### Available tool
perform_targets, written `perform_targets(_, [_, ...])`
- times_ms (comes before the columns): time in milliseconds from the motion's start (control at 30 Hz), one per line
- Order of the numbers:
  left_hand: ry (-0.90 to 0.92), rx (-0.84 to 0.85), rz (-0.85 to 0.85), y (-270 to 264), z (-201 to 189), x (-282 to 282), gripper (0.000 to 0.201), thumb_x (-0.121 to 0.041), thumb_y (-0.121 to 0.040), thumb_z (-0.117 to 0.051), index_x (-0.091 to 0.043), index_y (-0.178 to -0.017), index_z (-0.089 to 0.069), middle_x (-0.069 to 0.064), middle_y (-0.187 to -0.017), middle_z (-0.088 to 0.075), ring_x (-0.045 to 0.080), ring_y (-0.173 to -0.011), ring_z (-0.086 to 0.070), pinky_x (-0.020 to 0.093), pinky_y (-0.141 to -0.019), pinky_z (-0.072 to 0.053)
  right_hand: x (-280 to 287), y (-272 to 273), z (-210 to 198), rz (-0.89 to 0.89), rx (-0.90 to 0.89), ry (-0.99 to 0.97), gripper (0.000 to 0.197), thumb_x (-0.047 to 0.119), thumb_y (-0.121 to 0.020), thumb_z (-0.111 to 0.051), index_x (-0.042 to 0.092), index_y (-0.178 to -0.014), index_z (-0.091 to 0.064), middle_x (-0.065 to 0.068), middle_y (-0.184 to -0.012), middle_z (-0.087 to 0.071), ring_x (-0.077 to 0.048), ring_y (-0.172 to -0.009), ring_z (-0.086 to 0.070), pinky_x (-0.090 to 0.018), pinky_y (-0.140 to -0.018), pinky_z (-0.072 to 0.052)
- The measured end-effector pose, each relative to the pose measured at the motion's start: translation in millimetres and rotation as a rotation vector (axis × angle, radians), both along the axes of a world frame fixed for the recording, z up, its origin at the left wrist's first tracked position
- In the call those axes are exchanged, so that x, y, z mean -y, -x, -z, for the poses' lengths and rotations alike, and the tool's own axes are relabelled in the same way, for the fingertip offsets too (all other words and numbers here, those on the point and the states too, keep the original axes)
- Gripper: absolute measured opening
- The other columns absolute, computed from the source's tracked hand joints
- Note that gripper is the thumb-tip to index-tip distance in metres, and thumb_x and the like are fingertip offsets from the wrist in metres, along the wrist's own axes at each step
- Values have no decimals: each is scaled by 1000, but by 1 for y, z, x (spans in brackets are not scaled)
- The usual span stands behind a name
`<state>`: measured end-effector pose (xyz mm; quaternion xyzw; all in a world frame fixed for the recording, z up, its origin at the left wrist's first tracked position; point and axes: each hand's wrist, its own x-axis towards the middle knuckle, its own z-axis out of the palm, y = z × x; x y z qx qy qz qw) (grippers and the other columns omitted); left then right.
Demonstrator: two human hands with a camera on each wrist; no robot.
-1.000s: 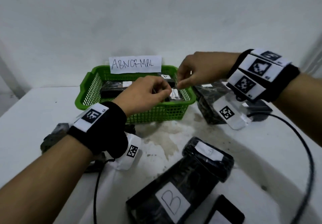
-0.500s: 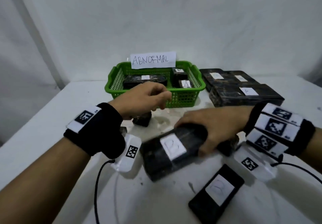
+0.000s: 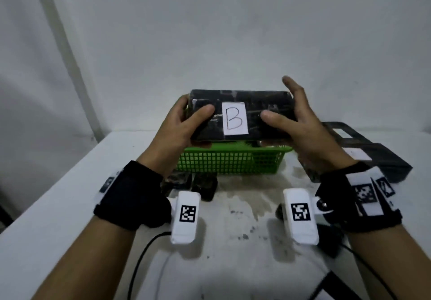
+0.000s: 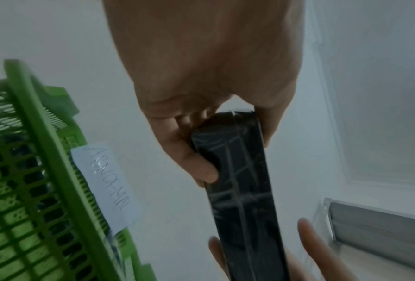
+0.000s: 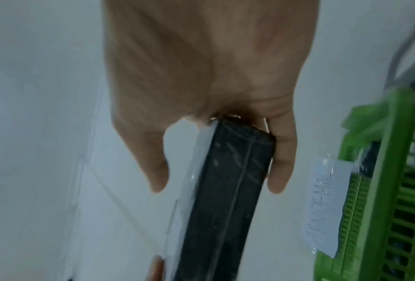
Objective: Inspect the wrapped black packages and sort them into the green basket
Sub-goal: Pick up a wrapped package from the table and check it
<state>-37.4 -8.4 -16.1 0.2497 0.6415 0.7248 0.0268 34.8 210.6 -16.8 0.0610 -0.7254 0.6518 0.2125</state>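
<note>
A black wrapped package [image 3: 263, 124] with a white label marked "B" is held up in the air, label facing me, in front of and above the green basket [image 3: 233, 159]. My left hand [image 3: 186, 122] grips its left end, thumb on the front and fingers behind. My right hand [image 3: 293, 122] pinches its right end between thumb and fingers, with the index finger raised off it. The left wrist view shows the package [image 4: 240, 180] edge-on beside the basket [image 4: 33, 171]. So does the right wrist view, with the package [image 5: 230, 190] left of the basket [image 5: 382, 190], whose contents are mostly hidden.
An "ABNORMAL" paper label [image 4: 105, 186] hangs on the basket's far rim. Large black packages [image 3: 377, 159] lie at the right of the white table [image 3: 70, 194]. Small black packages [image 3: 206, 186] sit in front of the basket. A flat black package [image 3: 326, 288] lies at the near right. Wrist cables trail over the table.
The "B" package has left the table, where my right hand held it, and is now raised upright in both hands. My left hand has taken hold of its left end.
</note>
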Motion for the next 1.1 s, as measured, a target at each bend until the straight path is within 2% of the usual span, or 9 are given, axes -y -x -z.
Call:
perform_targets(167, [38, -30, 20, 13, 3, -4, 46, -35, -84, -67, -22, -127, -56, 1, -116, -71, 20, -98, -73, 33, -62, -58, -5, 23, 6, 45, 9, 155, 62, 16, -82, -80, 24, -136, -51, 6, -105, -74, -24, -103, -74, -41, -84, -61])
perform_targets(367, [32, -90, -43, 19, -4, -14, 43, -25, -85, -74, -19, -124, -57, -4, -102, -72, 16, -82, -74, 29, -57, -56, -8, 23, 3, 39, -59, 88, 72, 12, -71, -86, 22, -133, -51, -1, -112, -72, -15, -97, -75, -32, -79, -61])
perform_targets(467, [-7, -153, -74, 22, -8, -21, 43, -22, -85, -76, -17, -124, -58, -2, -104, -71, 15, -87, -73, 33, -63, -58, -7, 24, -6, 102, -131, 50, 60, 1, -78, -80, 13, -130, -52, -4, -109, -70, -13, -88, -75, -30, -72, -60])
perform_targets(600, [-23, -200, -83, 23, -2, -27, 42, -25, -86, -76, -22, -124, -58, -1, -111, -72, 19, -102, -72, 36, -74, -60, -12, 24, -5, 144, -147, 66, 61, 2, -77, -82, 9, -130, -51, -8, -114, -71, -21, -96, -75, -36, -79, -62])
perform_targets(733, [165, -263, -64, 25, 5, -24, 51, -38, -89, -70, -39, -133, -45, -13, -119, -65, 9, -108, -67, 40, -77, -62, -17, 18, 1, 266, -145, -199, 65, 13, -78, -85, 20, -131, -49, 10, -114, -70, -3, -104, -69, -33, -94, -56])
perform_targets(800, [120, -205, -6, 24, 4, -24, 43, -37, -93, -64, -36, -132, -45, -15, -119, -63, 7, -103, -69, 41, -77, -62, -16, 17, 4, 330, -151, -300, 67, 16, -78, -86, 25, -130, -45, 16, -111, -67, 2, -102, -65, -30, -93, -54])
perform_targets(900, [6, -156, 13, 20, 2, -28, 24, -34, -98, -57, -20, -116, -51, -15, -101, -68, 2, -90, -71, 48, -81, -62, -10, 16, 7, 203, -204, -165, 60, 15, -79, -85, 21, -124, -46, 7, -111, -68, -8, -101, -69, -29, -88, -56])
perform_targets(967, [-49, -181, -13, 18, 1, -32, 15, -28, -97, -60, -19, -102, -51, -10, -94, -68, 5, -86, -71, 50, -84, -60, -6, 16, 4, 97, -239, 56, 35, 21, -84, -80, 23, -107, -54, 3, -103, -68, -10, -95, -70, -31, -81, -56])
perform_targets(1100, [-78, -233, 20, 15, 2, -36, 16, -22, -92, -67, -20, -96, -52, 5, -106, -64, 17, -93, -70, 42, -83, -58, -2, 14, -3, 114, -322, 209, 18, 16, -91, -72, 23, -88, -55, 6, -105, -65, -6, -88, -68, -26, -78, -54])
